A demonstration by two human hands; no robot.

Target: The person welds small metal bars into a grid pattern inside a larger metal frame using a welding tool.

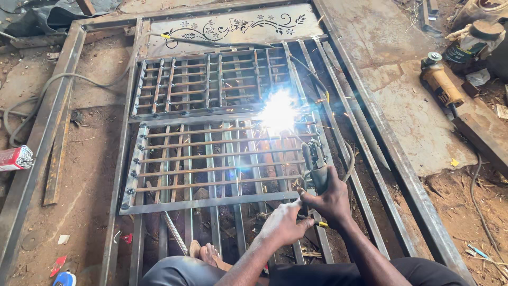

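Note:
A steel gate frame (pixel 127 137) lies flat on the ground, with two grilles of crossed bars (pixel 211 159) and a cut floral panel (pixel 233 26) at the far end. My right hand (pixel 330 198) grips a welding electrode holder (pixel 315 159) that points away from me. Its rod ends in a bright white arc (pixel 278 112) with sparks on a cross bar between the grilles. My left hand (pixel 283 222) is closed against the right hand and the holder's lower end. My knees and a bare foot (pixel 203 253) are at the bottom edge.
A yellow angle grinder (pixel 442 85) lies on a slab at the right, near a jar and rubble. A box of welding rods (pixel 16 158) sits at the left edge. Grey cable (pixel 47 85) loops over the frame's left side. Loose steel bars lie on the dirt.

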